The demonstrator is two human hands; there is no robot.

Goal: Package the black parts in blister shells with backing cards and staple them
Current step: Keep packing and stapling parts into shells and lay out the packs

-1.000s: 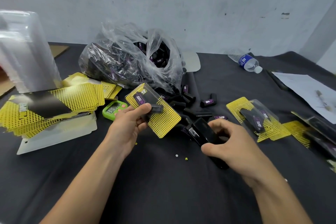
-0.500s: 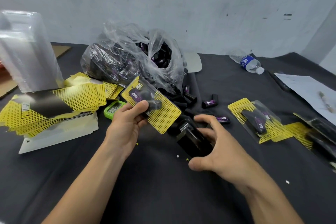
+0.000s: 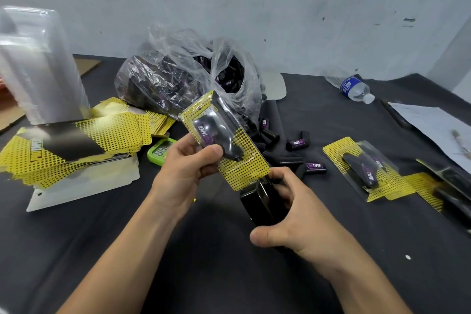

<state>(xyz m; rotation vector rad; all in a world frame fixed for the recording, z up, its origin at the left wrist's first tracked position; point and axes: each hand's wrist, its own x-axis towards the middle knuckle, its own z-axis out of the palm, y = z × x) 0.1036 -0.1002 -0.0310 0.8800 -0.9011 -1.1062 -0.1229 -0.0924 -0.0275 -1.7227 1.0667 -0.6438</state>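
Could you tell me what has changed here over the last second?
The right hand lifted the black stapler off the table and brought its mouth to the lower edge of the blister pack, which the left hand raised and turned upright. The finished packs stayed put.

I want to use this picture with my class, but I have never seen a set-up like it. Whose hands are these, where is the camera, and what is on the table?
There is no machine: a person wears the camera on the head, looking down at their own bare hands. The left hand holds a yellow card pack with a black part under clear plastic. The right hand grips a black stapler at the pack's lower edge. On the dark table lie spare yellow cards, a plastic bag of black parts, a finished pack and a water bottle.
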